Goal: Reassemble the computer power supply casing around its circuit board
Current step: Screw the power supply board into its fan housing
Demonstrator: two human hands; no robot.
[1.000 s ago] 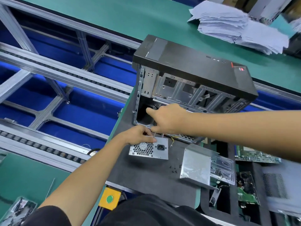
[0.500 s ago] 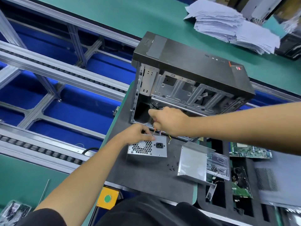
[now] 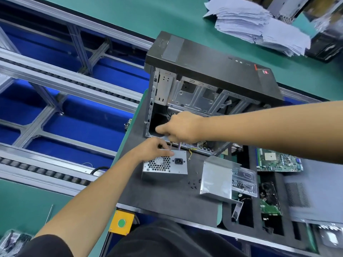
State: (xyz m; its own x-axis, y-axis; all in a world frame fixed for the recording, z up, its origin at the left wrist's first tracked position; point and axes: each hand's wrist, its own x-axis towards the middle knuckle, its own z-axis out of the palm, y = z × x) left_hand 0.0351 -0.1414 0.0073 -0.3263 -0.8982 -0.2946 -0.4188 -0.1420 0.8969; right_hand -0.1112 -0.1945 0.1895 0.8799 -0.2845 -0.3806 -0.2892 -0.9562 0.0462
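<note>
Left hand (image 3: 154,148) holds power supply (image 3: 165,166); right hand (image 3: 182,128) grips wires (image 3: 173,145).

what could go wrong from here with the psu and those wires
1. The wires run from the PSU up under the right hand at the case opening; pulling may snag them on its metal edge.
2. The left hand only grips the PSU's top edge, so it could tip.
3. Loose screws lie close by and might get knocked away.

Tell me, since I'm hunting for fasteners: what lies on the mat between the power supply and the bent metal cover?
In the head view, a few small black screws lie scattered on the dark mat between the power supply and the bent metal cover.
</note>
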